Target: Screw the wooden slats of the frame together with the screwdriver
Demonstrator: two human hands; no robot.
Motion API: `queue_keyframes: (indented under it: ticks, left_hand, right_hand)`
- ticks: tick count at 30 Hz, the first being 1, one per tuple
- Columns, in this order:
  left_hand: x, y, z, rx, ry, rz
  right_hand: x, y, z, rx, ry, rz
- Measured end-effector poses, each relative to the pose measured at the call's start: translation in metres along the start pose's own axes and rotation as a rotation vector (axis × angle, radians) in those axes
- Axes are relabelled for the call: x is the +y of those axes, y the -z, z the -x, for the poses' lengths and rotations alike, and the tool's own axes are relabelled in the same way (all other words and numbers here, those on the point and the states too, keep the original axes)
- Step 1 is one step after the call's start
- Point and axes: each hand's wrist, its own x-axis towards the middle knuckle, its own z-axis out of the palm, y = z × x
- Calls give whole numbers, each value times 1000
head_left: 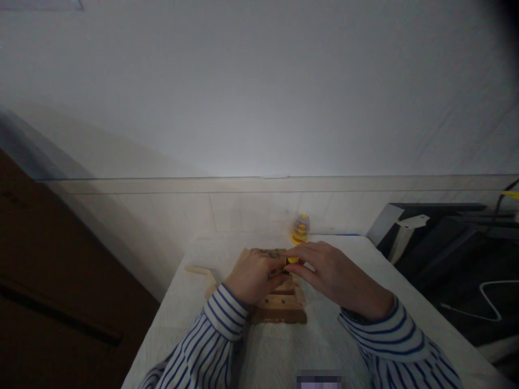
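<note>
Near the middle of the white table, my right hand pinches a small yellow-and-black screwdriver between thumb and fingers. Only its yellow end shows clearly. Close against it from the left is my left hand, fingers curled and closed; what they hold is hidden. Below both hands lies a brown wooden piece with a lighter holed strip above it. A tan sheet with dark print shows partly behind my left hand. Beyond my hands stands a yellow cone-shaped bit holder with a clear cover.
A pale angled strip lies left of my left hand. The white table meets the wall at the back. A brown wooden surface is at left; dark panels and a white cable lie at right.
</note>
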Motion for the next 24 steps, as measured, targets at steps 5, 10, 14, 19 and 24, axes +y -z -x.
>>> queue_keyframes:
  ticks: [5,10,14,19,24]
  left_hand:
    - [-4,-3,0,10,25,-13]
    - [-5,-3,1,9,36,-34]
    - [-5,-2,1,8,-1,-35]
    - [-4,-2,1,14,-14,-33]
    - [-2,0,0,2,-18,-33]
  right_hand:
    - [-2,-1,0,3,0,-12]
    - [0,-3,1,23,15,-28]
    - [1,-1,3,55,44,-45]
    - [0,0,3,-2,51,-74]
    - [-1,0,2,8,35,-57]
